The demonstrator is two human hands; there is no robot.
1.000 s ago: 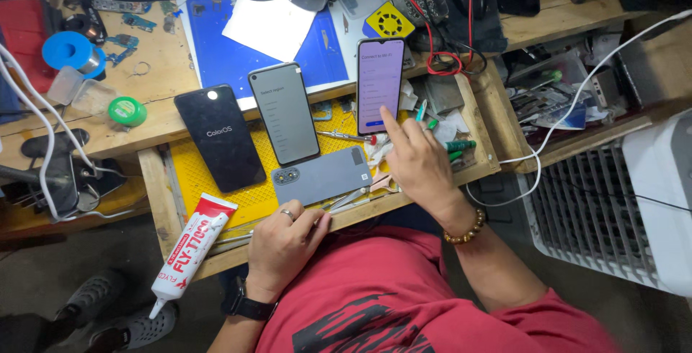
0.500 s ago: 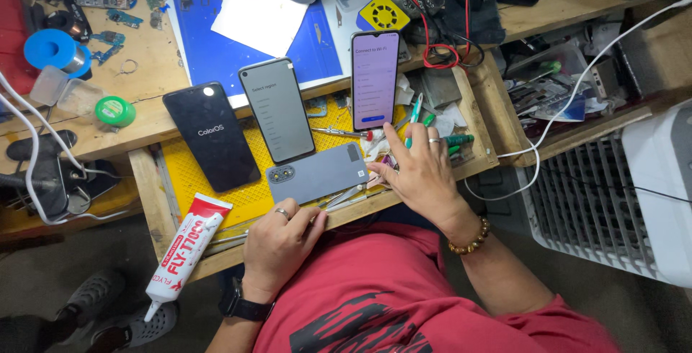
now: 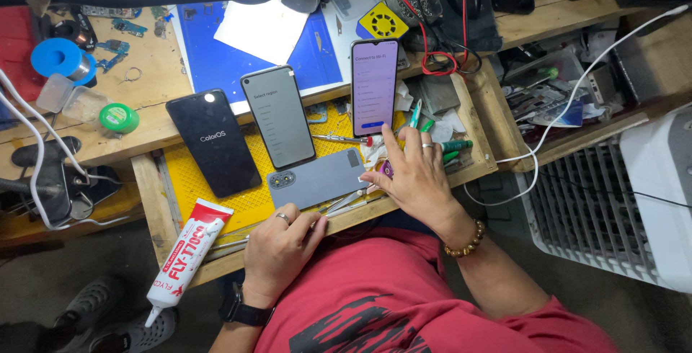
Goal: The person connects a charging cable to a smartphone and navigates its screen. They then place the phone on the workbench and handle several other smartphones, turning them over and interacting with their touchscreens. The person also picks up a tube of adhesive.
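the right hand (image 3: 418,180), fingers spread and gripping nothing, stretches its forefinger to the bottom edge of the lit phone (image 3: 374,85) at upper centre, propped so its screen faces up. the left hand (image 3: 277,248) rests loosely curled on the drawer's front edge (image 3: 216,266) at lower centre, holding nothing. a grey phone back (image 3: 317,177) lies between them, tweezers (image 3: 344,202) beside it.

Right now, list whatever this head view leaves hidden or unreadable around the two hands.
- Right hand: the small purple thing under its thumb is mostly covered; its kind is unclear.
- Left hand: fingers curl at the drawer edge; whether they grip anything is hidden.
- Grey phone: lies back up, so its screen is unseen.
- Lit phone: the fingertip's contact with its screen is too small to tell.
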